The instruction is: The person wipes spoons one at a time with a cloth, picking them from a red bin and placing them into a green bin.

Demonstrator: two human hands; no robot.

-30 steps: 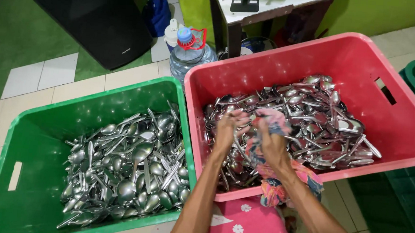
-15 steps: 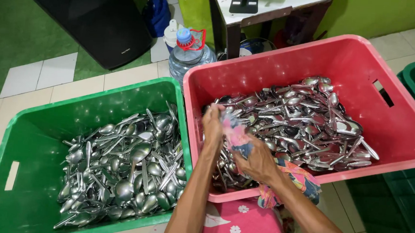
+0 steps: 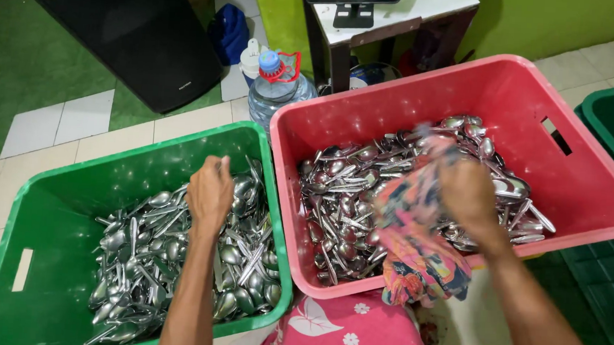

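Crates fill most of the view: a red crate (image 3: 590, 186) on the right and a green crate (image 3: 49, 199) on the left, standing side by side on the tiled floor (image 3: 54, 118), their walls touching. Each one holds a heap of metal spoons, the red crate's spoons (image 3: 362, 197) and the green crate's spoons (image 3: 138, 254). Behind them stand a black box (image 3: 131, 27) and a water bottle (image 3: 277, 85) with a blue cap. A colourful cloth (image 3: 417, 236) hangs over the front rim of the red crate. The right hand (image 3: 465, 193), blurred, is closed around the upper part of this cloth, above the spoons. The left hand (image 3: 210, 191) is over the green crate, fingers curled; whether it grips a spoon, one cannot tell.
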